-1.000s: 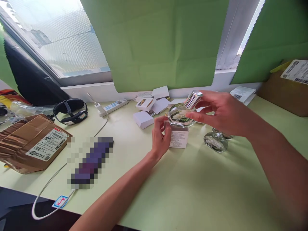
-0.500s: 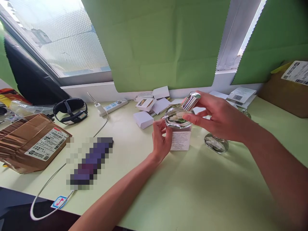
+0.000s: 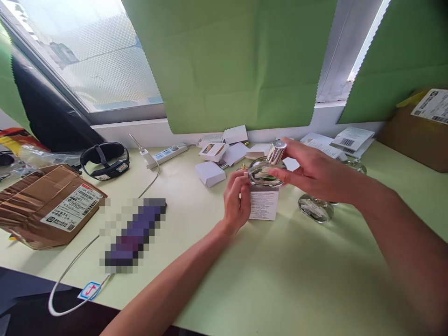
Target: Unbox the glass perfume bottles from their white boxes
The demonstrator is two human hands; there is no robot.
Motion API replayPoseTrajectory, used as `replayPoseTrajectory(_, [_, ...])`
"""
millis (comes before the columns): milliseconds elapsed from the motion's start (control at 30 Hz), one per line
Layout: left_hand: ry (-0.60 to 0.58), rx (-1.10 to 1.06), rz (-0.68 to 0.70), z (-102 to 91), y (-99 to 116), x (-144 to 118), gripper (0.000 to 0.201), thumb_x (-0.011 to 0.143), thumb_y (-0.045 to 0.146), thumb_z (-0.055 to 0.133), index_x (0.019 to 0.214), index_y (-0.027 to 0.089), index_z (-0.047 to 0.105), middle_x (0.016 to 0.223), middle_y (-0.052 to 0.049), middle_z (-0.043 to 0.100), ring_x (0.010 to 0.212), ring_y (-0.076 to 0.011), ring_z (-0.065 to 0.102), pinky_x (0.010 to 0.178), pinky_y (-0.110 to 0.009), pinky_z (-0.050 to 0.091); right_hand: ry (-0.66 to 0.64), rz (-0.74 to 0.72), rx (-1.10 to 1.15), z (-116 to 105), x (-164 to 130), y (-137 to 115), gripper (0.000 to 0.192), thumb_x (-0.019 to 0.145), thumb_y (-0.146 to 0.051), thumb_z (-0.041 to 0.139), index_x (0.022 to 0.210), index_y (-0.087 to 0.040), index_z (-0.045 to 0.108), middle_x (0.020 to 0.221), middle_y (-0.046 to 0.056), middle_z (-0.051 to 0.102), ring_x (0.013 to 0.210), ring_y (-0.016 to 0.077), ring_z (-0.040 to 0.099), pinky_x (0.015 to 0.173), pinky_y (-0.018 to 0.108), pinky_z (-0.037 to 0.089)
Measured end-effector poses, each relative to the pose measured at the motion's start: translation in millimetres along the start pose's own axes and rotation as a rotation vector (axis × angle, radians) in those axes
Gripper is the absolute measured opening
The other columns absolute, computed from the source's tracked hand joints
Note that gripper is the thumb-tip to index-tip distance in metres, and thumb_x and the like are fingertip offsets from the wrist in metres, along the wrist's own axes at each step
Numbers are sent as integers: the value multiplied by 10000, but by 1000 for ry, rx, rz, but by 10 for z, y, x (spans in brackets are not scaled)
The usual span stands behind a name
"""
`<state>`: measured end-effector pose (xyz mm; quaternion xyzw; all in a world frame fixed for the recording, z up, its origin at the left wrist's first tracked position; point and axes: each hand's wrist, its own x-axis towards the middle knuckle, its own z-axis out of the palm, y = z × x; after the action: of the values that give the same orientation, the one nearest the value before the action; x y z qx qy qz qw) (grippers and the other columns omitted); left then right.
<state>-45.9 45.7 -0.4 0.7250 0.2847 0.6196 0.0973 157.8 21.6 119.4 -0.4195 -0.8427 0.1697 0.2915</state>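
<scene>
My right hand [image 3: 308,170] grips a clear glass perfume bottle [image 3: 264,176] with a shiny silver cap [image 3: 277,150], thumb in front and fingers behind. The bottle is held just over the top of a small white carton [image 3: 264,205] with printed text on its front. My left hand [image 3: 236,203] has its fingers curled against the carton's left side; the fingertips are partly hidden. A small gold-coloured piece [image 3: 243,166] shows just behind the left fingers. Another glass bottle [image 3: 315,208] lies on the table below my right wrist.
White boxes [image 3: 210,174] and papers are strewn along the back. A power strip [image 3: 168,155], black headset [image 3: 105,162], brown carton [image 3: 52,205] and blurred phone [image 3: 136,235] with a cable are at left. A bottle [image 3: 357,165] and large cardboard box [image 3: 413,135] are at right.
The perfume bottle has moved slightly right and down, and its cap is more upright. My left fingers have come away from the bottle's left edge. The view has shifted a little.
</scene>
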Motion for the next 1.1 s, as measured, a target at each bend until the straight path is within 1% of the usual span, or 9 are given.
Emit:
replayPoseTrajectory(133, [-11,-2,-51,-13,27,15,194,1026,244,416,917,205,573,995,-56,629,855,-151,590,672,-261,438,-3,-19,-32,11,7,34,288,950,-520,540,870,-262,442,857,18,510,673,196,494,626,371,394])
replayPoseTrajectory(233, [-4,-22,-95,-7,17,3,142,1006,237,433,981,206,569,968,-44,637,787,-136,578,627,-242,423,-14,-38,-65,13,13,28,283,960,-526,526,902,-253,475,926,35,521,736,210,544,655,371,419])
replayPoseTrajectory(333, [2,13,-102,-3,-4,-15,169,992,253,426,1084,208,559,1027,-62,655,840,-160,601,681,-268,463,-40,-48,-84,12,10,25,307,976,-547,493,987,-242,520,1001,55,533,855,230,584,696,365,448])
replayPoseTrajectory(433, [-3,37,-88,-4,-23,-29,217,998,277,399,1150,210,539,1111,-85,660,946,-193,623,760,-310,494,-80,-56,-74,16,9,25,320,972,-546,499,1000,-230,548,1010,65,561,903,233,576,705,349,459])
replayPoseTrajectory(533, [-12,12,-72,-12,-25,-37,250,1019,313,357,1151,214,545,1124,-87,656,999,-211,625,817,-341,501,-90,-68,-85,22,19,21,291,956,-516,544,933,-226,552,974,62,590,895,224,552,684,327,445])
replayPoseTrajectory(633, [-32,-7,-52,-23,-11,-37,298,1027,381,340,1165,215,546,1143,-94,642,1023,-225,616,807,-348,499,-89,-79,-112,24,31,9,286,949,-497,570,862,-227,534,900,36,606,854,209,547,688,321,421])
replayPoseTrajectory(800, [-119,-3,-16,-51,-6,14,309,988,438,475,1194,210,512,1149,-108,602,1029,-223,597,718,-304,487,-78,-17,-138,31,32,-43,294,919,-494,617,813,-224,566,841,19,638,767,193,565,662,320,388])
replayPoseTrajectory(900, [-157,18,10,-63,-20,50,278,975,406,532,1182,221,513,1140,-100,584,1057,-219,587,789,-324,498,-69,24,-138,49,26,-101,291,913,-495,624,809,-225,595,834,24,657,754,197,582,647,320,388])
replayPoseTrajectory(1100, [-141,6,16,-46,-37,18,329,969,407,548,1230,224,465,1166,-107,567,1093,-231,574,862,-365,497,-7,42,-121,126,32,-203,310,909,-466,639,729,-233,541,804,10,653,739,194,593,621,322,394])
